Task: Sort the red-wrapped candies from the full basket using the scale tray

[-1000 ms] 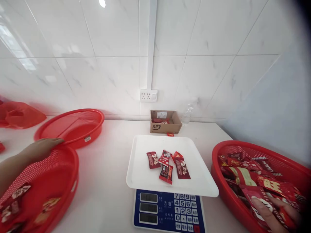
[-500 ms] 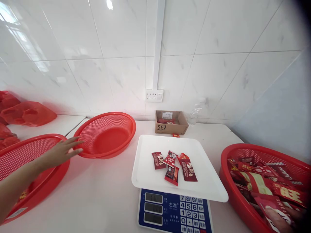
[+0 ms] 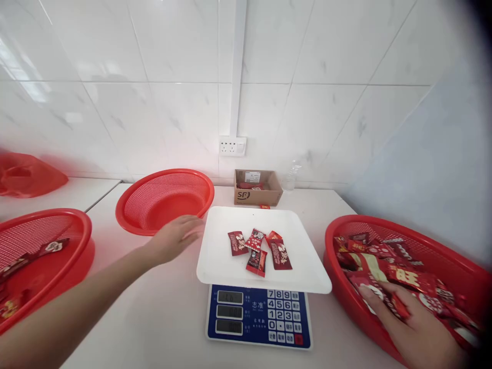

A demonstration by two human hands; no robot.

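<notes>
My left hand (image 3: 177,240) reaches over the table, fingers stretched out and holding nothing, close to the left edge of a white scale tray (image 3: 303,269). Several small wrapped snacks lie in the tray's middle, among them a dark red packet (image 3: 282,254) and a red-and-black packet (image 3: 257,262). Below the tray shows the scale's blue keypad panel (image 3: 259,320). On the right, my right hand (image 3: 413,320) is inside a red basket (image 3: 334,256) full of mixed snacks, its thumb and fingers closed on a red snack packet (image 3: 365,282). Its fingertips are partly hidden.
A red mesh basket (image 3: 125,210) with a bare bottom stands back left. Another red basket (image 3: 82,236) at far left holds a few packets. Behind the tray are a cardboard box (image 3: 265,197) and a clear bottle (image 3: 291,177). A red plastic bag (image 3: 31,177) lies far left.
My left hand has moved right, from beside the left basket to near the tray. More of my right hand now shows in the right basket. The view has shifted right.
</notes>
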